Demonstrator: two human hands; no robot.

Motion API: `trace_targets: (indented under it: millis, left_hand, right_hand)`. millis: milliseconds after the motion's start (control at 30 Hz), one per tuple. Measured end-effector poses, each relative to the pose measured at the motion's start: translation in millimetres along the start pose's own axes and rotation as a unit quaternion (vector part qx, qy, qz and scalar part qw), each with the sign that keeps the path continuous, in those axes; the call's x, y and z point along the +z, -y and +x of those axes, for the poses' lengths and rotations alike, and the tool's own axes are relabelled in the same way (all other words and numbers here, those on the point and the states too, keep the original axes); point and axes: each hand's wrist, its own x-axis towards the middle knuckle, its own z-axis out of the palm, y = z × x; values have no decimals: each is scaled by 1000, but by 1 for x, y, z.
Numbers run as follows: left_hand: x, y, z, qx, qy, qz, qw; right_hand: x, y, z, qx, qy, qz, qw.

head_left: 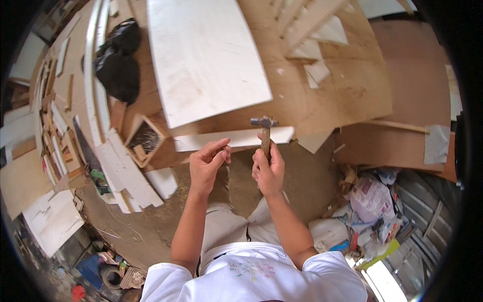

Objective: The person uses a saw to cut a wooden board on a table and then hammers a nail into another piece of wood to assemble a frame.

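Note:
My right hand [269, 171] is wrapped round the wooden handle of a hammer [264, 132], its metal head up and lying over a narrow white board [234, 138] at the table's near edge. To its left, my left hand [209, 161] has its thumb and fingers pinched together; whatever they hold is too small to make out. Just beyond the narrow board lies a large white panel [206, 60] on the plywood worktable [352, 90]. Left of my left hand, a wooden box [160, 136] holds a heap of nails [147, 140].
A black plastic bag [118, 73] lies beside long white strips [90, 65] on the left. A handsaw with a green handle [100, 181] rests near white boards [123, 171]. Wooden slats [317, 25] stand at the far right. Bags and scraps [372, 199] pile on the floor at right.

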Motion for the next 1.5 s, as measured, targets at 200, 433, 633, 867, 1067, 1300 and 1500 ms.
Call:
trace_targets:
  millis: [200, 433, 633, 867, 1067, 1300, 1500]
  left_hand:
    - [102, 89, 31, 275, 39, 371, 886]
    - [152, 131, 75, 409, -57, 461, 786]
    - [157, 132, 75, 372, -113, 383, 838]
    - [151, 130, 76, 413, -54, 436, 798]
    - [146, 134, 77, 444, -37, 459, 769]
    - [146, 140, 80, 461, -63, 457, 758]
    - [142, 142, 80, 470, -66, 458, 752]
  right_hand:
    - [-128, 37, -3, -29, -81, -10, 996]
    - [-219, 67, 6, -61, -132, -72, 987]
    - [-220, 66, 12, -46, -115, -53, 991]
    - [-200, 63, 5, -1, -33, -35, 999]
    - [-190, 64, 3, -11, -32, -41, 999]
    - [-177, 66, -5, -25, -58, -75, 995]
    - [-162, 63, -11, -29, -63, -108, 992]
